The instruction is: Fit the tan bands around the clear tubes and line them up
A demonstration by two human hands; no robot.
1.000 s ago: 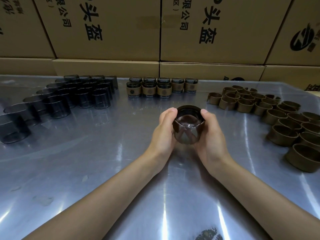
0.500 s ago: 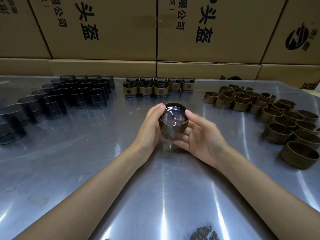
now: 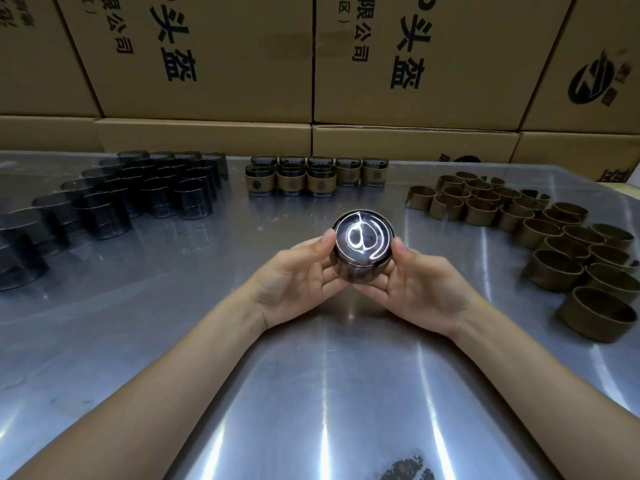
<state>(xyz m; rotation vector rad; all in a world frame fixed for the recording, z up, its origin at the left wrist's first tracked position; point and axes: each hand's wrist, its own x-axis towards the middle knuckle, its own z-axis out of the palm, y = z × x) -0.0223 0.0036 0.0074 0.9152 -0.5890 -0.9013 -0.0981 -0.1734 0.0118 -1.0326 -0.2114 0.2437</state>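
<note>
Hands (image 3: 360, 282) hold one tube (image 3: 362, 249) with its band; next we must set it by the banded row (image 3: 313, 174).

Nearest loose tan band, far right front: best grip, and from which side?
Judging by its pose, from above: the nearest tan band stands on edge with its open top up. Pinch the near wall, thumb outside, fingers inside. Other bands crowd its far side; the near side looks free.

Packing workshop: stacked cartons (image 3: 207, 57), steel table (image 3: 311, 393).
</note>
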